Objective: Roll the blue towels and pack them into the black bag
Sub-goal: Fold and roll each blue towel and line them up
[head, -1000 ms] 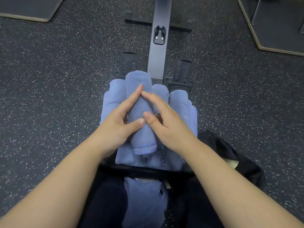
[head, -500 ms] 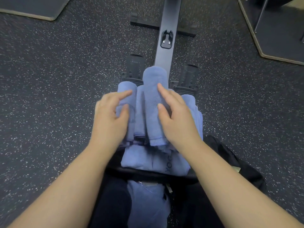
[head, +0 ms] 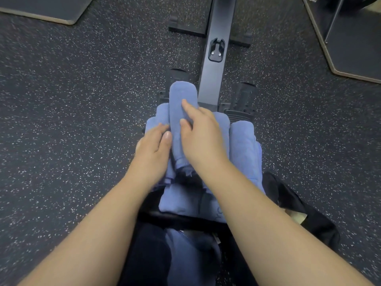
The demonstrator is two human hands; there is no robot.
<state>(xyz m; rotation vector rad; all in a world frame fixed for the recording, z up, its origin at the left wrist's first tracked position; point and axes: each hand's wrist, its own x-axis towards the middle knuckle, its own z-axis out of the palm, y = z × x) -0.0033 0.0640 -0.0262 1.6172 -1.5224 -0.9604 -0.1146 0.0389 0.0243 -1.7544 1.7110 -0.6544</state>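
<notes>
Your right hand (head: 203,139) lies with straight fingers on the top rolled blue towel (head: 181,112); your left hand (head: 153,147), fingers relaxed, presses its left side. The black bag (head: 305,215) lies near right.

Speckled floor (head: 82,100) under me. Rower rail (head: 216,65) runs ahead, footrests (head: 243,98) either side. Dark mats at top left (head: 45,7) and top right (head: 354,42).

Your top roll (head: 181,104) lies on the other rolls (head: 243,145); the bag (head: 309,219) sits right, the rail (head: 216,58) ahead.
</notes>
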